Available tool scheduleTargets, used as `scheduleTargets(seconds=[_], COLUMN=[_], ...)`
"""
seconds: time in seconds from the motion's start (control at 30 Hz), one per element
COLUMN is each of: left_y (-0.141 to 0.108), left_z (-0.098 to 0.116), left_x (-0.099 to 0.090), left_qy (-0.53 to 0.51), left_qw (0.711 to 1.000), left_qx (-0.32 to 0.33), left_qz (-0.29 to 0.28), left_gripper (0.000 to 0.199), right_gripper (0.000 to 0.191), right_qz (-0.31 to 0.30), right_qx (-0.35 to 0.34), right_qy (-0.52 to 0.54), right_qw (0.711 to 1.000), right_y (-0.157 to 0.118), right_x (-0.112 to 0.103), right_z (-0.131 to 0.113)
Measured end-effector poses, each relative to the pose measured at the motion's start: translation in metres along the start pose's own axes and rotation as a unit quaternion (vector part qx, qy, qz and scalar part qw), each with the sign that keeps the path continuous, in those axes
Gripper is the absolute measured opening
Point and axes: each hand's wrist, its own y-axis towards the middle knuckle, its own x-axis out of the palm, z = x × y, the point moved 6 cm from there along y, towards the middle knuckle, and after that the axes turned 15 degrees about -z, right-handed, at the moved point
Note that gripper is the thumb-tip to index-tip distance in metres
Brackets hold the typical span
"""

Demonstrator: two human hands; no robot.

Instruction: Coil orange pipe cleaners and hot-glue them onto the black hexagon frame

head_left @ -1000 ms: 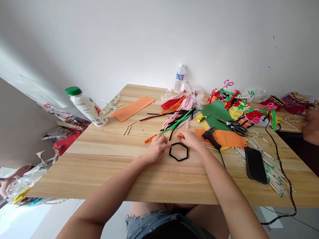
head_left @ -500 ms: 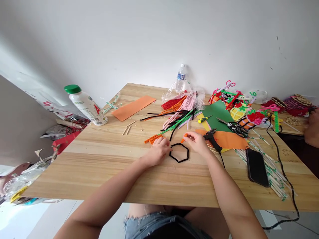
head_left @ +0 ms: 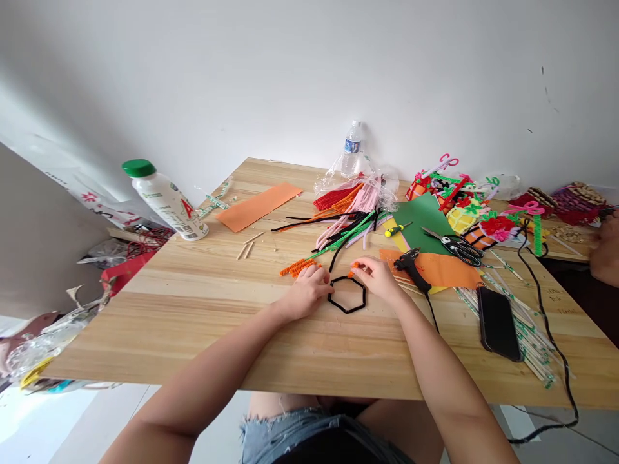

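A black hexagon frame, which looks made of pipe cleaner, lies flat on the wooden table. My left hand rests at its left side, fingers curled, with the fingertips closed on that edge. In my right hand a small orange coiled pipe cleaner is pinched between thumb and fingers, at the hexagon's top edge. Whether the coil touches the frame is hard to make out. More orange coils lie just beyond my left hand, partly hidden by it.
Loose pipe cleaners spread behind the hands. To the right are a glue gun, scissors, a screwdriver, a phone and wrapped sticks. A white bottle stands left. Another person's hand shows at far right.
My right hand has moved slightly left and down, bringing the orange coil to the hexagon's top edge. My left hand stays at the hexagon's left side.
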Motion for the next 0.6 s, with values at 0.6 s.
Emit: scheduleTargets(seconds=[0.6], left_y=[0.0001], left_z=[0.0000], left_x=[0.0004], left_qy=[-0.019], left_qw=[0.999], left_qx=[0.026], left_qz=[0.010], left_gripper=[0.031], right_gripper=[0.014], right_qz=[0.002], right_qx=[0.001], right_qy=[-0.013], right_qw=[1.000], right_y=[0.0001], right_x=[0.0050], right_z=[0.0003])
